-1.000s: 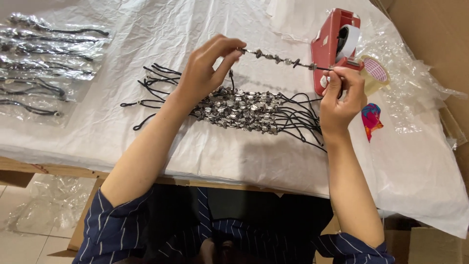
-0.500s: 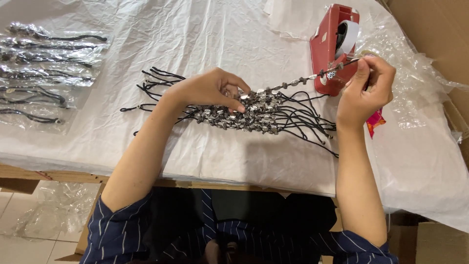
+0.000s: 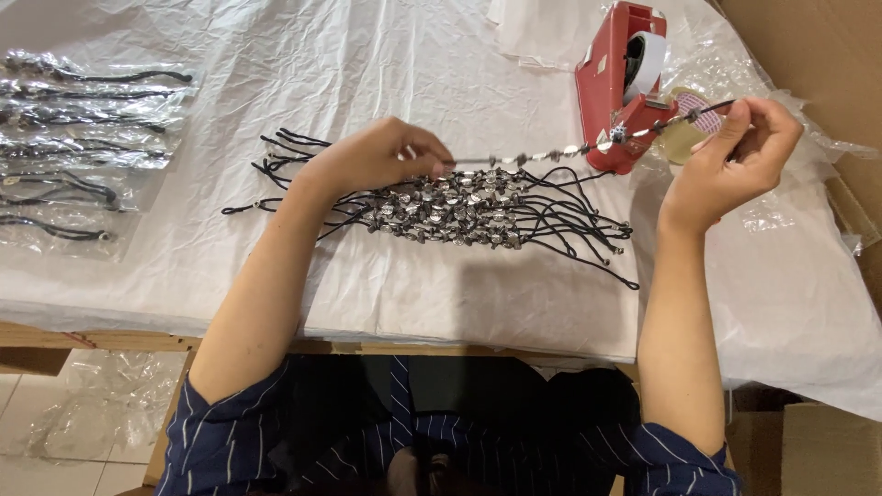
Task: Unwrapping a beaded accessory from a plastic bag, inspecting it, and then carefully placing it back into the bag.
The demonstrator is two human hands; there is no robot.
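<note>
Both hands pinched: L [image 3: 377, 158] low, R [image 3: 735, 152] raised.

Small packing or assembly workshop: table draped in white plastic sheet [image 3: 413, 303], red tape dispenser [image 3: 617, 87] at far edge, bagged beaded cords [image 3: 78, 138] stacked well left of it, loose pile [image 3: 459, 207] near it, cardboard boxes [image 3: 808, 55] just right.

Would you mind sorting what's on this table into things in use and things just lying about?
In use:
left hand and right hand, stretching one beaded cord between them
pile of beaded cords

Lying about:
red tape dispenser
bagged cords
loose plastic wrap
white table cover
</note>
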